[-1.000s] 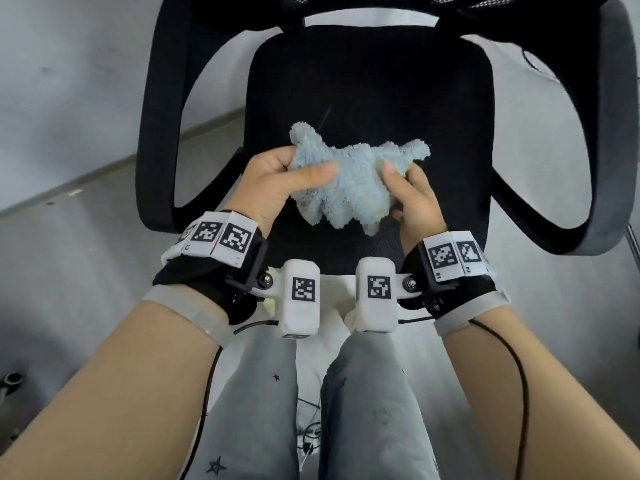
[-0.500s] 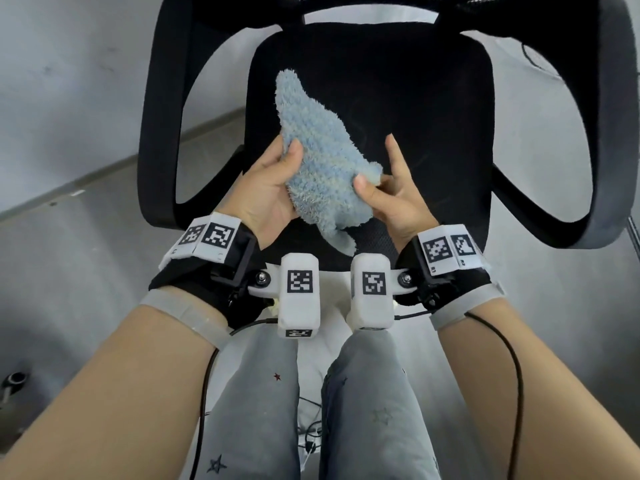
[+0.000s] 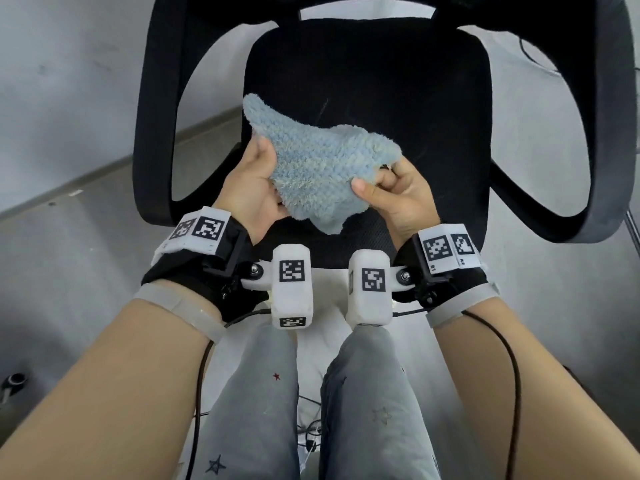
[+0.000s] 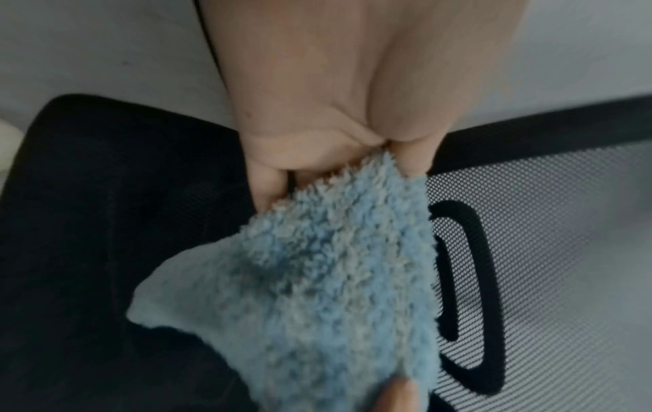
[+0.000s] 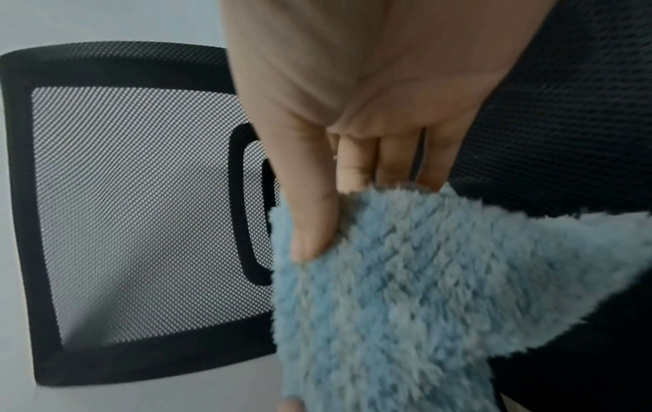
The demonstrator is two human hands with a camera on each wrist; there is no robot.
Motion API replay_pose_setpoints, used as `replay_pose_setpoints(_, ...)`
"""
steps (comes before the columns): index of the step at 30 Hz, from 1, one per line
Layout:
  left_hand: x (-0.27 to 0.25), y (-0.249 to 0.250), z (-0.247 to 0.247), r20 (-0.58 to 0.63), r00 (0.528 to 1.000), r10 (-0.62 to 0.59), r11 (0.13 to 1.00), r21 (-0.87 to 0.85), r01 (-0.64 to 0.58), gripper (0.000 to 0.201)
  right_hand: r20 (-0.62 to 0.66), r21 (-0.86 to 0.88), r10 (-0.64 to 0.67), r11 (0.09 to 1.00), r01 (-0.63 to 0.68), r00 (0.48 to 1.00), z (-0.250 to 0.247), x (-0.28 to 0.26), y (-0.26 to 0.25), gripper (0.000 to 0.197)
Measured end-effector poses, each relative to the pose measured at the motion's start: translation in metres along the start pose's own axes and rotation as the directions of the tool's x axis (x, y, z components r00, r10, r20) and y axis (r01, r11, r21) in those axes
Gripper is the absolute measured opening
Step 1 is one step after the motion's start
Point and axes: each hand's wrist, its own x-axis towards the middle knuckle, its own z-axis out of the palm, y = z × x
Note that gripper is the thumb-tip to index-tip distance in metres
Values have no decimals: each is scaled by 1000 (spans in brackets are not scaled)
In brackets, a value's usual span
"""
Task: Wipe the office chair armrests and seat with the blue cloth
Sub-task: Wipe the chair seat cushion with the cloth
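Left armrest (image 3: 152, 109) at 9 o'clock, bare, nothing touching it. Not wiped yet, I'd guess.

Left hand (image 3: 247, 188) palm up over the seat's front edge. Fingers and thumb curled onto the cloth's left edge; wrist view shows the fabric bunched in the crook between thumb and fingers.

Cloth (image 3: 318, 168), fluffy blue, stretched between both hands above the seat (image 3: 433, 98), not touching it as far as I can tell. One corner sticks out at 11 o'clock, a loose flap hangs at 6. Looks like it's being spread or refolded to get a flat wiping face.

Right hand (image 3: 398, 192) holds the right edge: thumb pressed on top of the fabric, fingers tucked under. In the right wrist view three fingers lie together behind the cloth edge.

Right armrest (image 3: 620, 133) at 3 o'clock, also bare.

Mesh backrest (image 5: 141, 195) at 12, not part of the job.

Judgement: prep stage, wiping not started.
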Motion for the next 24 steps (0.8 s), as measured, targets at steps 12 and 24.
replay_pose_setpoints(12,9,-14,-3,11,998,-63,714,699,37,112,-13,-698,16,716,-20,1000,3,-1,6,74)
replay_pose_setpoints(24,5,-8,13,-3,999,-49,621,783,32,25,-118,-622,40,776,-105,992,-2,-12,-18,12)
